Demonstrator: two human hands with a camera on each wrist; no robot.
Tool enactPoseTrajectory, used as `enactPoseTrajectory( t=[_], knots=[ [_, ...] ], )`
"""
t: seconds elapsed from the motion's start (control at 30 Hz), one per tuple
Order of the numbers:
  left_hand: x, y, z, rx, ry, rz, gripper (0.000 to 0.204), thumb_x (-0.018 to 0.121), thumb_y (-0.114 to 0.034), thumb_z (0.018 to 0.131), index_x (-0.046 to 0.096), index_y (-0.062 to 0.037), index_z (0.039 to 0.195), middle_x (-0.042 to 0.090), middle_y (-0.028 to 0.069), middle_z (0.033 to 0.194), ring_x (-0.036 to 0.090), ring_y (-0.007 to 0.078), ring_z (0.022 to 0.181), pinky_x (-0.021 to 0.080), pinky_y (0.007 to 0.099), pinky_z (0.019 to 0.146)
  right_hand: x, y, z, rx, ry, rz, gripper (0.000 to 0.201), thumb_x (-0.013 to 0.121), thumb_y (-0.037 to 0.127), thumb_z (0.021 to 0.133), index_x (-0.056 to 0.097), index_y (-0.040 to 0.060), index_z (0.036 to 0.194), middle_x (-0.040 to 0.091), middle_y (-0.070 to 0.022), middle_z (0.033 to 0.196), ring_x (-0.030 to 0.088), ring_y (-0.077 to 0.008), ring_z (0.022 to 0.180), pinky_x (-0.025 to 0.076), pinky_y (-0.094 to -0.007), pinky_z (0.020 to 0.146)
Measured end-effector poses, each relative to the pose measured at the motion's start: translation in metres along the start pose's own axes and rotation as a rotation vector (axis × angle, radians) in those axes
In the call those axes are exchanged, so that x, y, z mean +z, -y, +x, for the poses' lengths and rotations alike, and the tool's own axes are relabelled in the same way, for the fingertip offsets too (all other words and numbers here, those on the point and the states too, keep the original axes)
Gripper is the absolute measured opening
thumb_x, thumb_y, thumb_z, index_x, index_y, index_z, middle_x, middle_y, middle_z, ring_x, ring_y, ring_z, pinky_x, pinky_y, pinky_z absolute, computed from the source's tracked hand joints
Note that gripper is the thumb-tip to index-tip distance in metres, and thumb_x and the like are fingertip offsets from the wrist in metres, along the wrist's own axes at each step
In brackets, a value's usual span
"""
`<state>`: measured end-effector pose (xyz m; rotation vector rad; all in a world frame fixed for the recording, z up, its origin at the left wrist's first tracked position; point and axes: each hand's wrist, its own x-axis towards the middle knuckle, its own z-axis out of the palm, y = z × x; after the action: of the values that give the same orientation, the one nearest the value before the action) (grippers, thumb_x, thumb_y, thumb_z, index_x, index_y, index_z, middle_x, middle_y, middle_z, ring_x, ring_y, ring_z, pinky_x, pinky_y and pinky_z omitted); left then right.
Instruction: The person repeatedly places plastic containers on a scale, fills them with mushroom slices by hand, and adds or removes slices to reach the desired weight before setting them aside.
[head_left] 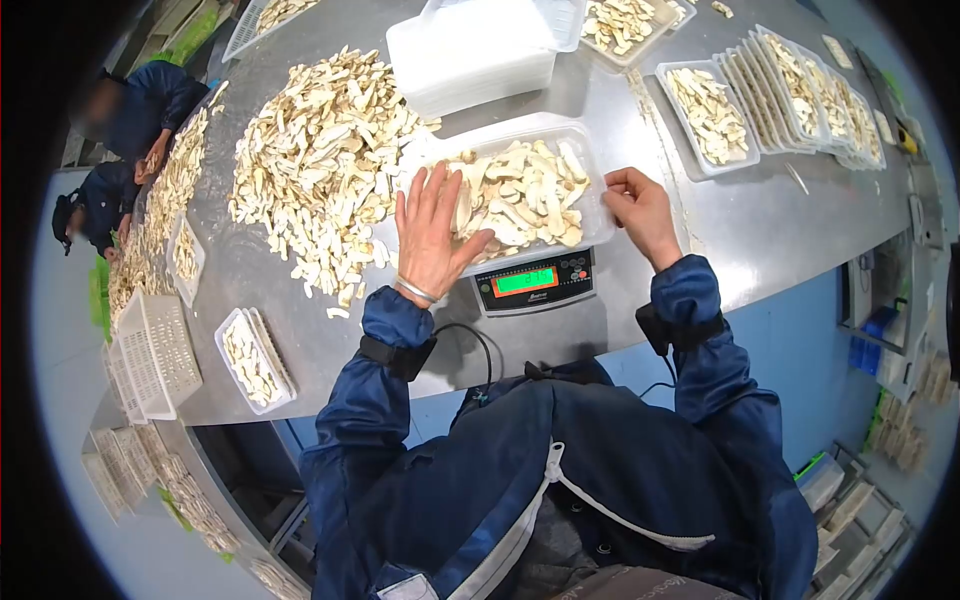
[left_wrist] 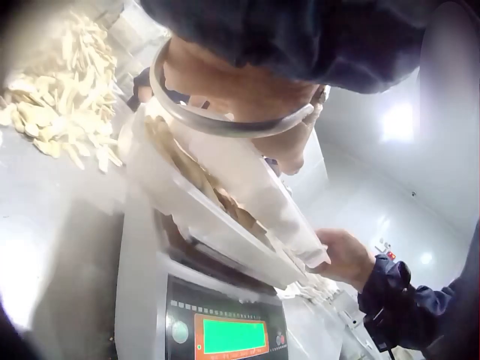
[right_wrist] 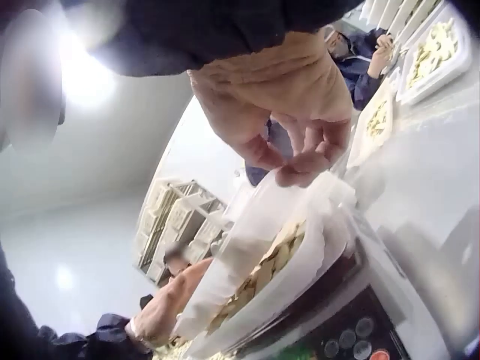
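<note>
A clear plastic tray (head_left: 592, 215) of pale sliced pieces (head_left: 520, 195) rests on a scale (head_left: 536, 287) with a lit green display, its digits too blurred to read. My left hand (head_left: 430, 230) lies over the tray's left side, fingers straight and spread, palm down; in the left wrist view its fingers are mostly hidden behind the wrist and bracelet (left_wrist: 225, 127). At the right rim, my right hand (head_left: 642, 212) has its fingers bent. The right wrist view shows this hand (right_wrist: 281, 112) pinching the tray's edge between thumb and fingertips.
A large heap of slices (head_left: 320, 150) lies left of the tray. Stacked empty trays (head_left: 470, 65) stand behind it. Filled trays (head_left: 708, 115) are at the right, and a white basket (head_left: 160, 350) is at the left. Two people work along the far left edge.
</note>
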<state>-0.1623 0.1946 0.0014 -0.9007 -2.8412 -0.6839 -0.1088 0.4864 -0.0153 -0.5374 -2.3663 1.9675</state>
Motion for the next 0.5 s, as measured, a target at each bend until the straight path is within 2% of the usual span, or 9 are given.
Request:
enactPoseTrajectory(
  t=[0.03, 0.13, 0.17, 0.27, 0.3, 0.4, 0.5],
  knots=[
    [-0.005, -0.002, -0.002, -0.005, 0.015, -0.002, 0.075, 0.066, -0.041, 0.080, 0.036, -0.0046, 0.139, 0.030, 0.0175, 0.146, 0.022, 0.0370, 0.137, 0.014, 0.0535, 0.110, -0.005, -0.001, 0.001, 0.054, 0.030, -0.060, 0.020, 0.060, 0.007, 0.082, 0.060, -0.0037, 0.099, 0.059, -0.0011, 0.072, 0.051, -0.0062, 0.057, 0.042, -0.0220, 0.051],
    [-0.006, 0.001, -0.012, -0.049, -0.152, -0.093, 0.072, 0.064, -0.031, 0.083, 0.033, -0.0009, 0.140, 0.028, 0.0227, 0.145, 0.022, 0.0381, 0.136, 0.017, 0.0507, 0.110, -0.006, 0.007, -0.006, 0.035, -0.019, -0.119, 0.020, 0.061, 0.010, 0.079, 0.062, -0.0041, 0.094, 0.062, -0.0063, 0.069, 0.059, -0.0116, 0.057, 0.047, -0.0261, 0.052],
    [-0.003, 0.002, -0.018, -0.114, -0.246, -0.138, 0.064, 0.057, -0.019, 0.088, 0.028, 0.0040, 0.141, 0.028, 0.0265, 0.145, 0.027, 0.0370, 0.135, 0.022, 0.0442, 0.111, -0.011, 0.003, -0.003, -0.017, -0.100, -0.150, 0.021, 0.060, 0.012, 0.081, 0.062, -0.0041, 0.095, 0.062, -0.0084, 0.070, 0.060, -0.0133, 0.058, 0.048, -0.0270, 0.054],
    [0.019, 0.008, -0.033, -0.536, -0.312, -0.796, 0.057, 0.048, -0.013, 0.092, 0.026, 0.0068, 0.141, 0.030, 0.0261, 0.144, 0.032, 0.0331, 0.134, 0.025, 0.0377, 0.110, -0.014, -0.014, 0.008, 0.027, 0.044, -0.105, 0.022, 0.058, 0.014, 0.084, 0.061, -0.0047, 0.096, 0.062, -0.0081, 0.072, 0.060, -0.0123, 0.059, 0.048, -0.0266, 0.056],
    [0.022, 0.010, -0.033, -0.538, -0.302, -0.811, 0.052, 0.041, -0.008, 0.095, 0.025, 0.0069, 0.141, 0.034, 0.0242, 0.143, 0.035, 0.0289, 0.133, 0.026, 0.0326, 0.109, -0.011, -0.017, 0.010, 0.105, 0.168, -0.024, 0.020, 0.056, 0.014, 0.086, 0.062, -0.0024, 0.097, 0.062, -0.0052, 0.076, 0.057, -0.0104, 0.061, 0.048, -0.0252, 0.059],
    [0.023, 0.014, -0.037, -0.548, -0.324, -0.891, 0.049, 0.041, -0.008, 0.095, 0.030, 0.0072, 0.140, 0.039, 0.0210, 0.140, 0.039, 0.0256, 0.128, 0.029, 0.0315, 0.107, -0.005, -0.020, 0.010, 0.205, 0.270, 0.185, 0.017, 0.054, 0.014, 0.089, 0.062, 0.0027, 0.099, 0.062, -0.0004, 0.085, 0.055, -0.0069, 0.071, 0.045, -0.0218, 0.065],
    [0.019, 0.017, -0.042, -0.549, -0.339, -0.973, 0.047, 0.042, -0.008, 0.094, 0.035, 0.0075, 0.138, 0.044, 0.0178, 0.137, 0.043, 0.0223, 0.124, 0.032, 0.0305, 0.105, -0.001, -0.021, 0.004, 0.225, 0.332, 0.250, 0.015, 0.056, 0.016, 0.089, 0.061, 0.0052, 0.099, 0.061, 0.0013, 0.085, 0.055, -0.0062, 0.073, 0.045, -0.0215, 0.066]
  ],
)
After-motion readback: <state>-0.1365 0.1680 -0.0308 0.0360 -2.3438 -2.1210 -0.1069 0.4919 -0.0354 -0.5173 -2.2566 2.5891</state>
